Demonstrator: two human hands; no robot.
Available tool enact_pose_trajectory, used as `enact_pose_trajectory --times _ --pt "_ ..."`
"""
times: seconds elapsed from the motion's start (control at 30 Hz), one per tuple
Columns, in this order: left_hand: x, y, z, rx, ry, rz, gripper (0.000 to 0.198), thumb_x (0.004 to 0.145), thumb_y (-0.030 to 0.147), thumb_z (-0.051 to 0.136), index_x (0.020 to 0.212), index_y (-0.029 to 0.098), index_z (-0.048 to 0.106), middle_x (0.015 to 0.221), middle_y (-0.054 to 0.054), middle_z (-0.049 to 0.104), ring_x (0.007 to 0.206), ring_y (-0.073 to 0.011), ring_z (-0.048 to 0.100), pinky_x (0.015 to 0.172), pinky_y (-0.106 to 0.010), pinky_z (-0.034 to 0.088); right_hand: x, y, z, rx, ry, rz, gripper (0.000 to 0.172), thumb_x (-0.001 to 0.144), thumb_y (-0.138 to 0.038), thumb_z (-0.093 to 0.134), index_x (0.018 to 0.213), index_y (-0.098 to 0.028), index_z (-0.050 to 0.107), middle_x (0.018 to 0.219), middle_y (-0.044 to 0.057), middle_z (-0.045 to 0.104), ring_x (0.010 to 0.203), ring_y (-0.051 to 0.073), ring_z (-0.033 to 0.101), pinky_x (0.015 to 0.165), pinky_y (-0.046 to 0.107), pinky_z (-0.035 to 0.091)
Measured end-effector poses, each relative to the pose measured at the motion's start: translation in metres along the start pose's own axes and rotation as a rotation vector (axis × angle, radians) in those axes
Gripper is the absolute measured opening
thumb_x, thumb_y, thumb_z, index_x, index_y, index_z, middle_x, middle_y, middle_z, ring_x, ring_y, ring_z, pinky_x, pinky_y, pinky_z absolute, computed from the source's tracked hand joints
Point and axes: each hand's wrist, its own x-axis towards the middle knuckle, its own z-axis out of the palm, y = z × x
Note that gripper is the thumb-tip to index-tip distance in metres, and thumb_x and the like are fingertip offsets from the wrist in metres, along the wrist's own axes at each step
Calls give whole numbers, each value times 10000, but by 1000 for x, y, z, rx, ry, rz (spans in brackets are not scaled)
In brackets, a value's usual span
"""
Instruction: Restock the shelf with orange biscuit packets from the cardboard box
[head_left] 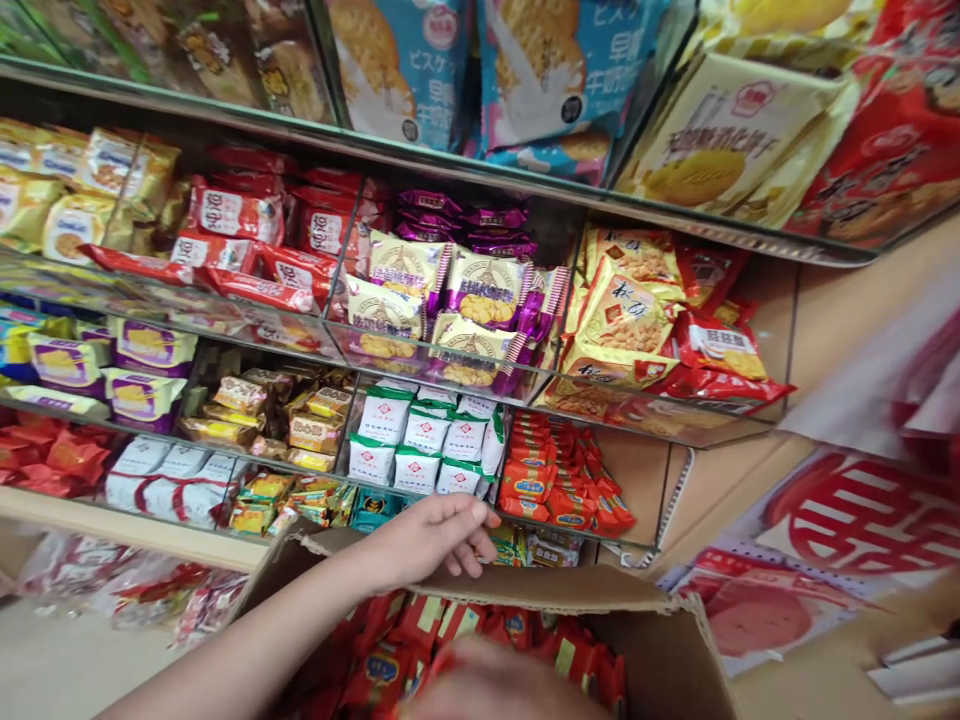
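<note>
Shelving [450, 163] packed with snacks fills the view, tier on tier, split by clear dividers into compartments. Purple and yellow biscuit packs [457, 300] sit in a middle bay, with white and green packets [420, 440] in the bay below and a heap of small orange packets [559, 480] just beside those. To the right stands a beige panel [825, 310], with a red and white poster [847, 520] lower down.

At the bottom, in front of the lowest shelf, is an open cardboard box [660, 640]. It is plain brown with rough, torn flaps and is filled with shiny red packets [382, 670] marked in yellow. The left hand [431, 540] lies on the box's far flap, fingers curled over its edge in a loose grip. The right hand [495, 690] is a blur over the packets inside, so whether it is open or closed cannot be told.
</note>
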Motion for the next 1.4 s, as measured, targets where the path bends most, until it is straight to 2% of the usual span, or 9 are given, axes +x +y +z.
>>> enact_pose_trajectory --times 0.07,0.17,0.33,0.5,0.8,0.9,1.03,1.13,1.4 --pt "-1 3 -1 -134 43 -20 578 739 642 383 921 120 549 768 -65 637 576 -110 558 550 -230 394 -2 -12 -36 157 149 -8 431 767 -435 502 1172 -297 455 1017 59 585 842 189 581 694 296 462" --pt "-3 6 -1 -245 14 -9 607 739 661 359 961 129 551 729 -62 642 583 -138 586 536 -243 424 7 -16 -65 512 328 94 461 815 -395 464 1227 -264 307 985 63 565 614 123 584 499 240 447" --pt "-2 4 3 -234 47 39 402 731 522 538 857 141 555 659 -36 649 519 -124 588 515 -232 448 23 -10 -63 700 414 114 342 814 -420 479 1072 -226 367 809 12 571 563 116 579 421 203 422" --pt "0 0 3 -209 10 65 363 769 494 503 802 138 561 667 -42 655 521 -126 592 533 -249 463 20 -6 -62 773 454 207 273 804 -459 481 875 -199 429 668 -24 536 477 101 541 378 192 394" --pt "2 -3 -1 -67 47 113 376 686 398 648 947 148 544 736 1 617 635 -93 562 621 -219 422 19 -9 -70 776 320 119 349 702 -312 650 961 -211 439 852 -2 603 696 114 565 603 236 444" --pt "2 1 0 -7 17 46 423 688 446 622 975 165 491 703 13 606 562 -100 566 518 -206 389 13 -8 -90 734 408 113 322 684 -290 662 922 -201 464 849 3 627 745 120 580 689 254 449" --pt "1 5 1 89 19 20 374 734 451 560 966 167 487 756 -2 612 589 -94 567 514 -198 355 16 18 -125 709 904 118 400 658 -317 653 975 -215 431 888 14 632 777 145 613 718 296 481" --pt "1 4 2 104 -17 24 337 728 430 570 922 160 512 752 4 604 631 -99 559 595 -226 389 37 52 -145 453 1201 236 344 691 -314 564 989 -191 442 888 56 636 791 184 621 691 330 501" --pt "-1 1 3 120 -27 10 290 748 393 557 915 160 507 771 5 593 643 -95 534 642 -246 403 109 118 -183 121 1145 304 317 658 -216 535 963 -142 575 1044 118 616 1075 262 497 922 411 364"
